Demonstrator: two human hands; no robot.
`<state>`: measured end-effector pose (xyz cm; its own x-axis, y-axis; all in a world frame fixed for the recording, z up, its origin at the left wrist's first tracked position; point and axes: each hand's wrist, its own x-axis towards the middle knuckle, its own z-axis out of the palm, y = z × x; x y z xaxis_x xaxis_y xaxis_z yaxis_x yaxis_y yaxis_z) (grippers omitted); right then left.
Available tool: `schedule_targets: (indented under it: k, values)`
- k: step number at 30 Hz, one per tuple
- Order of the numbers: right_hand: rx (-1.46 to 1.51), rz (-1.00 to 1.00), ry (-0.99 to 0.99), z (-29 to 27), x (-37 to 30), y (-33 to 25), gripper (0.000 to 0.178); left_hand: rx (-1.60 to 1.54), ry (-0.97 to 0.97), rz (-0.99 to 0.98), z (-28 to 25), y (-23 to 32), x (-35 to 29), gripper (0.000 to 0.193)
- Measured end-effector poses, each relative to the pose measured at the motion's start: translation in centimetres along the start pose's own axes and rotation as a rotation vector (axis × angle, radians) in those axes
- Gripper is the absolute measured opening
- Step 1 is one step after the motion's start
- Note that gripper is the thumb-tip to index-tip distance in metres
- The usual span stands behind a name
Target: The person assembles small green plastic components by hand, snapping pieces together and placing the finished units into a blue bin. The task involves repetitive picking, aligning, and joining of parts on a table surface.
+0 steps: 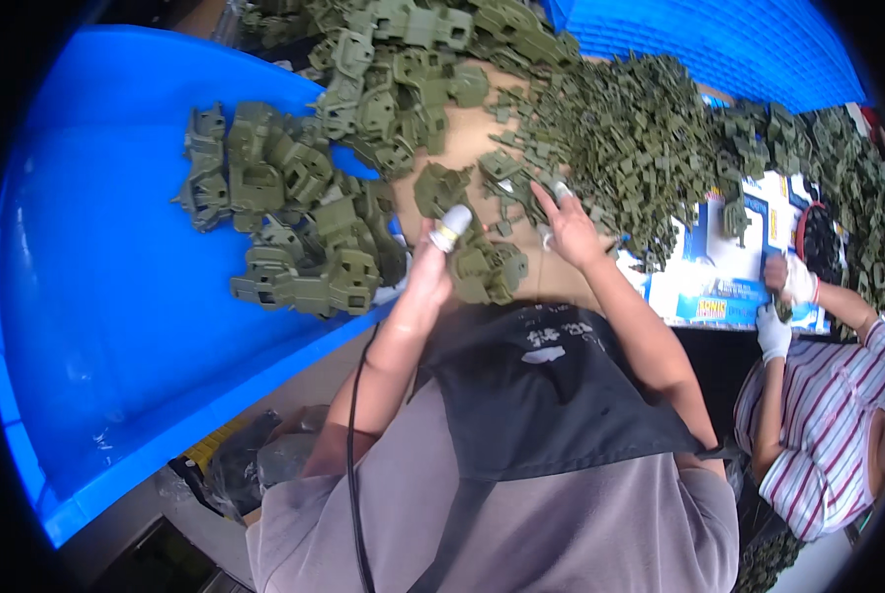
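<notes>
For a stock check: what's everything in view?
bin: one, blue, left
larger parts: many, olive, bin and table
small parts: many, olive, right of centre
table: one, tan, centre
ribbed crate: one, blue, upper right
printed surface: one, blue and white, right
round object: one, red-rimmed, right
co-worker: one, striped shirt, white gloves, right
cable: one, black, lower centre
apron: one, black, lower centre
left hand: one, white fingertip, centre
right hand: one, white fingertip, centre

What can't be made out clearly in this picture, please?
All in the head view:
Left hand: its grip is partly hidden by the olive-green part it holds.
Right hand: fingertip contact is too small and blurred to tell.
Heap of small parts: too crowded to count, pieces covering one another.
Blue ridged container: cut off by the top edge.
</notes>
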<state>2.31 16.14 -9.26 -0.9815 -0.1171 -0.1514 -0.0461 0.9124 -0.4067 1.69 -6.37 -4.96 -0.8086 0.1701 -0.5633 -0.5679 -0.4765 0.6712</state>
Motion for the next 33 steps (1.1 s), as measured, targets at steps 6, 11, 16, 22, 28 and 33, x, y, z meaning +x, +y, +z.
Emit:
schedule_targets:
  k: [6,11,16,22,28,33]
  values:
    - [1.097,0.019,0.203,-4.1,-4.8,-3.1,0.052,-0.009,-0.191,0.139,0.5,-0.1,0.4,0.048]
    - [1.025,0.058,0.077,-5.7,-7.6,-6.7,0.058,-0.009,-0.09,0.184,4.8,-0.4,-0.2,0.057]
    - [0.841,-0.005,0.143,-7.6,-7.9,-6.5,0.057,0.06,-0.19,0.309,6.5,-0.7,-1.1,0.067]
    - [0.573,0.07,0.071,-8.4,-9.2,-7.5,0.059,0.057,-0.172,0.261,6.8,-0.7,-1.5,0.065]
    - [0.695,-0.136,0.052,-8.3,-9.7,-7.6,0.058,0.051,-0.096,0.205,6.1,-0.2,-1.7,0.056]
    - [1.74,0.177,-0.122,-7.7,-9.1,-5.6,0.064,0.081,-0.139,0.276,5.6,0.2,-1.7,0.049]
